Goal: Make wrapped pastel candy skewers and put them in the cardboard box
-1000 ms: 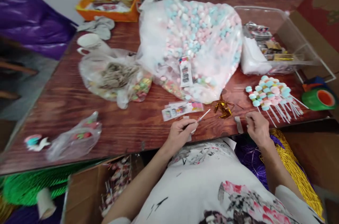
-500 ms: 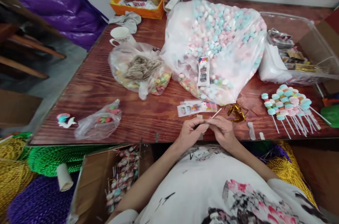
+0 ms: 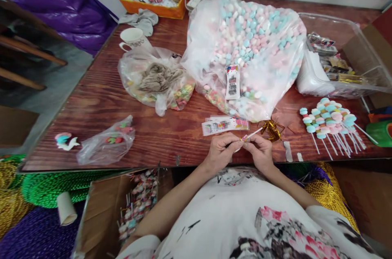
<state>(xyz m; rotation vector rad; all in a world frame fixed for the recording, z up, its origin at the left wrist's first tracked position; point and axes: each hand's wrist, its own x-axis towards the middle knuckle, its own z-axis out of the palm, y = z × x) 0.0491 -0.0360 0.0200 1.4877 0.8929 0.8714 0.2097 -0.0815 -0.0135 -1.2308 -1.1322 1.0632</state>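
Right hand (image 3: 260, 151), a second ago apart near the table edge, now meets left hand (image 3: 221, 151) on the thin white stick (image 3: 252, 134).

1. The person wears a white top with short sleeves.
2. The top has a printed pattern: black ink-like strokes, grey shapes and pink-red flowers.
3. The left hand (image 3: 221, 152) and the right hand (image 3: 260, 152) are bare, the forearms uncovered.
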